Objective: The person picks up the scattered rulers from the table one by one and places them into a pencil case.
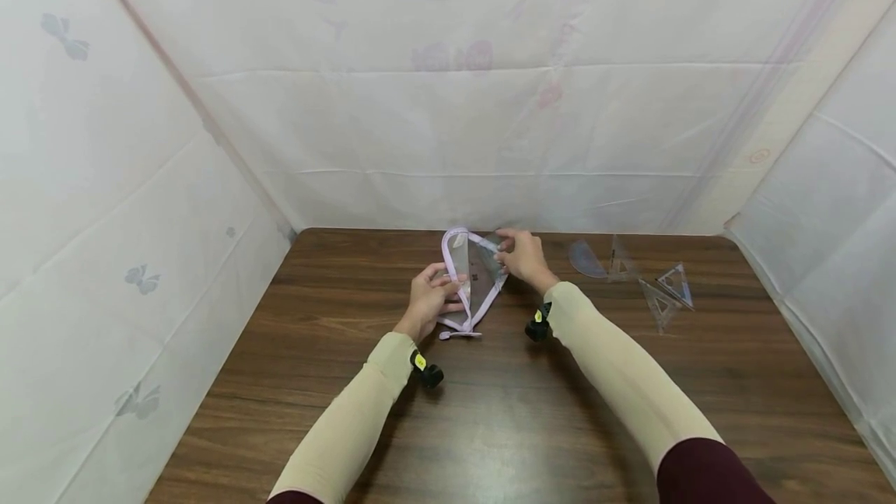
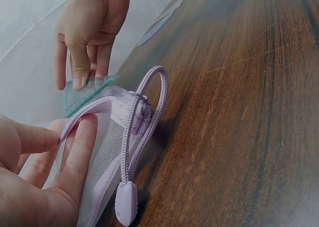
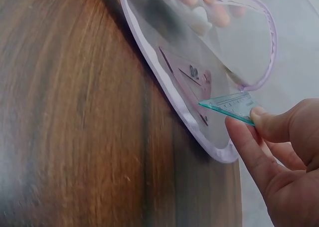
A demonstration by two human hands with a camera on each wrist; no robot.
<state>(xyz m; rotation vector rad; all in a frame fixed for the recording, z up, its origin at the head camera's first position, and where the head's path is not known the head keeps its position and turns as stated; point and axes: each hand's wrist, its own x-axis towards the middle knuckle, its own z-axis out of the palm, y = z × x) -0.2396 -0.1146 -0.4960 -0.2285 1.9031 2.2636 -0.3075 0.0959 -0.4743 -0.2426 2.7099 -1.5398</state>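
Note:
A mesh zip pouch (image 1: pixel 458 255) with lilac edging stands gaping near the table's back edge. My left hand (image 1: pixel 428 298) pinches its edge between thumb and fingers, holding the mouth apart. A lilac cord zip pull (image 2: pixel 126 202) hangs from the zip's end in the left wrist view. Between thumb and fingers of my right hand (image 1: pixel 523 257) is a clear set square with a green edge (image 3: pixel 232 106), held at the pouch's mouth. A pinkish set square (image 3: pixel 189 82) shows within the pouch in the right wrist view.
Right of the pouch on the wooden table (image 1: pixel 483 426) lie a bluish protractor (image 1: pixel 586 259) and several clear set squares (image 1: pixel 675 284). White patterned sheeting (image 1: pixel 434 123) rises behind the table's back edge and along both sides.

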